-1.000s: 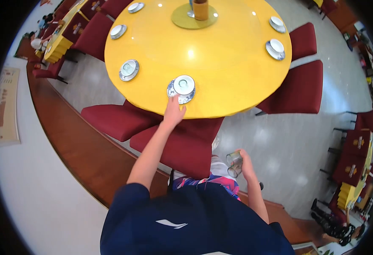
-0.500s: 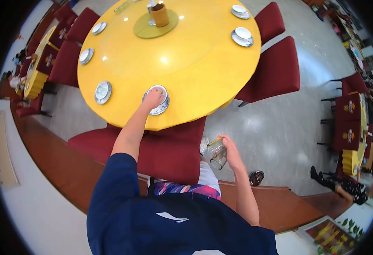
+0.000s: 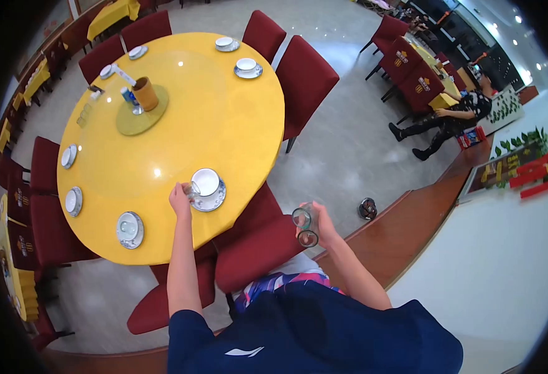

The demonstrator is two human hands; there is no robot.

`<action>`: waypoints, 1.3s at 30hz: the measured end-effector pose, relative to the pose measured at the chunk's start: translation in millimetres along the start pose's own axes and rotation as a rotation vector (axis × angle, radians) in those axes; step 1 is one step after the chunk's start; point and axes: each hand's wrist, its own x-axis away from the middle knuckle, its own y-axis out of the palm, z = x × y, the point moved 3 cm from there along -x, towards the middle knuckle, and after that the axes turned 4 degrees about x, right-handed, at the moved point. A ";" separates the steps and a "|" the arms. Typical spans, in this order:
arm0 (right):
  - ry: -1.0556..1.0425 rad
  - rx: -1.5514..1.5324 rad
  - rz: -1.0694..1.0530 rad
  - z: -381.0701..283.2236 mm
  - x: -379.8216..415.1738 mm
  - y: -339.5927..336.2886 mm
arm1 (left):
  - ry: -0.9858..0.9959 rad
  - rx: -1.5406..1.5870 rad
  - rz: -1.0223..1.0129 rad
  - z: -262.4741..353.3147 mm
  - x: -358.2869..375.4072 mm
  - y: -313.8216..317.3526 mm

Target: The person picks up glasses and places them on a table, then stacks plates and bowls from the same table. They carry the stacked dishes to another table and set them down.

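Note:
My left hand (image 3: 181, 199) is closed on a small clear glass (image 3: 193, 190) at the left side of a white bowl (image 3: 206, 181). That bowl sits on a blue-patterned saucer (image 3: 211, 202) near the edge of the yellow round table (image 3: 224, 124). Off the table, low to the right, my right hand (image 3: 324, 225) grips clear glasses; the rims of two, an upper glass (image 3: 301, 217) and a lower glass (image 3: 309, 238), face me. To the left of my left arm, another bowl (image 3: 128, 229) on its saucer has a clear glass in it.
A maroon chair (image 3: 261, 249) stands between me and the table. Mid-table is a round mat (image 3: 158, 118) with a brown holder (image 3: 145, 93). More bowls on saucers line the rim. A person (image 3: 461, 115) in dark clothes is at the right; a dark round object (image 3: 367, 209) lies on the floor.
The view has turned to the right. My left hand has moved from over the bowl to its left side, where a glass shows in the fingers. My right hand still holds glasses.

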 end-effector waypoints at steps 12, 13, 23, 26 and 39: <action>-0.031 -0.179 0.037 66.4 71.7 17.3 | -0.248 0.677 -0.144 17.9 70.1 -153.0; -0.009 -0.217 0.057 64.7 68.3 14.9 | -0.249 0.656 -0.081 20.9 81.6 -158.1; -0.065 -0.157 -0.003 83.1 71.1 22.0 | -0.172 -0.153 0.118 45.4 137.0 -271.9; -0.048 -0.094 0.070 97.9 89.4 30.6 | -0.028 -0.356 0.215 65.6 120.5 -300.6; -0.228 -0.193 0.531 206.1 170.5 144.8 | 0.374 -1.439 -0.128 95.1 -50.4 -324.6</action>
